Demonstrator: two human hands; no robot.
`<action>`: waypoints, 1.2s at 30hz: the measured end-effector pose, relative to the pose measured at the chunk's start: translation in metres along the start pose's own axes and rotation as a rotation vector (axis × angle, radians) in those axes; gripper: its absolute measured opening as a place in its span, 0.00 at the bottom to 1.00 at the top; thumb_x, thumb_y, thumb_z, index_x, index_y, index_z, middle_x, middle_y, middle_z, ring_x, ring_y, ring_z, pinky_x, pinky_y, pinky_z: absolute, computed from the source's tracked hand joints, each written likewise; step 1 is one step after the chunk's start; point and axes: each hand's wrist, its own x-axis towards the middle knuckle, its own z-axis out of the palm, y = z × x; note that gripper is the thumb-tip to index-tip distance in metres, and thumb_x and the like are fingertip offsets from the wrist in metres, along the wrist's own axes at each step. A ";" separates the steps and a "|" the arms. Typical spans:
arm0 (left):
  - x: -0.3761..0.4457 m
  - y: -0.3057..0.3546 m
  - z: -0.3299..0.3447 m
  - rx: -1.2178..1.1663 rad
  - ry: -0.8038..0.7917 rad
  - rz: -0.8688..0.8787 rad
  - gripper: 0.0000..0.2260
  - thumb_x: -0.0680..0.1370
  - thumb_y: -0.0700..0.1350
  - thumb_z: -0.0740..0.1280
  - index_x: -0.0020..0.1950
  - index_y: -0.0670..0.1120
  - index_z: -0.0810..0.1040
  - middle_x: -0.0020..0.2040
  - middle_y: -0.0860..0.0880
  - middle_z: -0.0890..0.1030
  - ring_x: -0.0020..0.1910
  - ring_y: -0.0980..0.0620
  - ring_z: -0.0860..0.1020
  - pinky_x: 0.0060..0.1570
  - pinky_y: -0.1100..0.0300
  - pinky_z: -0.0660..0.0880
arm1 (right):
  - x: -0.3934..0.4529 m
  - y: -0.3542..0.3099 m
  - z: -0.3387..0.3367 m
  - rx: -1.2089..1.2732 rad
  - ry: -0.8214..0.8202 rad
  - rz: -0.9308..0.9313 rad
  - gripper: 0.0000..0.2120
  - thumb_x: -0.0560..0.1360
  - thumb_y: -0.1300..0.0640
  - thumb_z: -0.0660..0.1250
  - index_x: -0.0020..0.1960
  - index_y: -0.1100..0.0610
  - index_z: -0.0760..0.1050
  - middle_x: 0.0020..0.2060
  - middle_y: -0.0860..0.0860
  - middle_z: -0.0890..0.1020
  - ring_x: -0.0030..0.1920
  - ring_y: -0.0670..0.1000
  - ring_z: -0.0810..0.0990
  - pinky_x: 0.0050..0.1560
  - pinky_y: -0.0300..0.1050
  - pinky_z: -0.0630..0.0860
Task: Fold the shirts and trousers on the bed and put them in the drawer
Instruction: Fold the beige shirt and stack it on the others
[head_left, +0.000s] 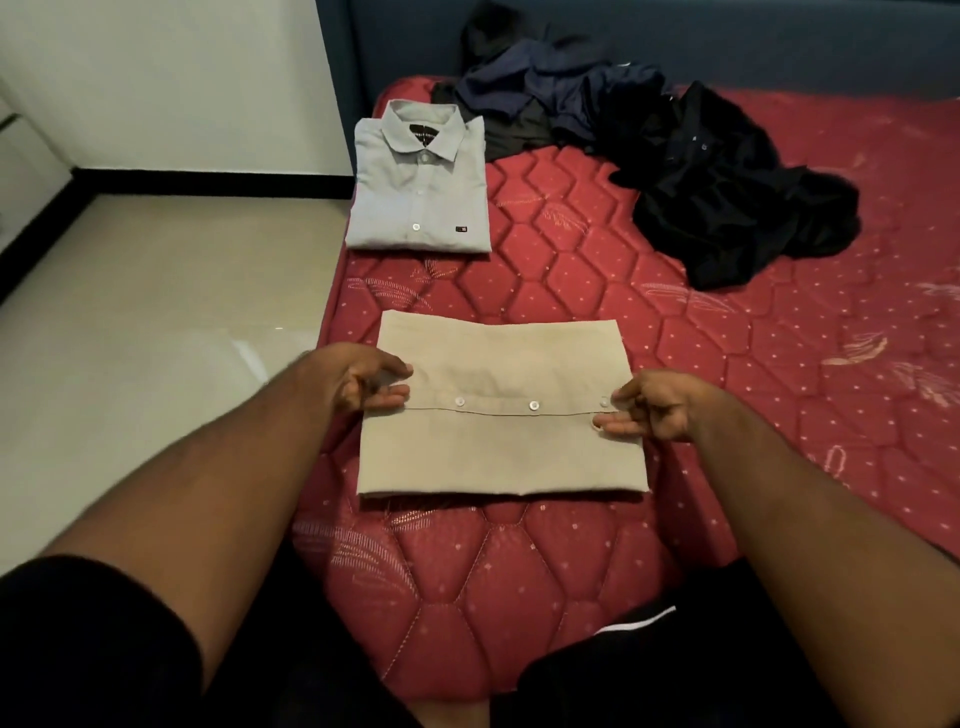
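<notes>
1. A beige button-up shirt lay folded into a flat rectangle on the near part of the bed, its button placket running left to right across the middle
2. The left hand was at the shirt's left edge, thumb on top and fingers curled at the edge, its grip pinching the fabric beside the placket
3. The right hand was at the shirt's right edge, its grip pinching the cloth there between thumb and fingertips
4. A light grey collared shirt sat folded farther up the bed near its left edge, collar toward the far end, apart from the beige one
5. A heap of dark navy and black clothes lay unfolded at the far side, to the right of the grey shirt and touching its far corner
6. Pale floor tiles lay left of the bed
</notes>
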 end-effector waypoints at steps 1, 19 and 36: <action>-0.002 0.001 0.001 -0.026 -0.014 0.040 0.04 0.80 0.37 0.65 0.45 0.40 0.74 0.36 0.43 0.77 0.26 0.54 0.78 0.25 0.58 0.79 | -0.004 -0.002 0.000 -0.021 -0.004 -0.031 0.08 0.81 0.68 0.52 0.45 0.66 0.68 0.32 0.63 0.80 0.28 0.56 0.83 0.27 0.48 0.81; 0.014 -0.102 -0.028 0.663 0.263 1.109 0.19 0.71 0.39 0.60 0.56 0.51 0.83 0.63 0.54 0.77 0.64 0.49 0.77 0.65 0.66 0.66 | 0.002 0.060 -0.044 -0.887 0.298 -0.912 0.11 0.71 0.58 0.65 0.50 0.60 0.80 0.61 0.58 0.78 0.64 0.58 0.75 0.59 0.39 0.66; -0.025 -0.046 0.012 1.413 0.501 1.445 0.10 0.69 0.58 0.68 0.40 0.52 0.77 0.36 0.56 0.77 0.36 0.51 0.77 0.45 0.54 0.58 | 0.018 0.088 0.055 -1.326 0.353 -0.731 0.37 0.71 0.25 0.39 0.73 0.37 0.29 0.72 0.41 0.29 0.76 0.52 0.30 0.73 0.60 0.31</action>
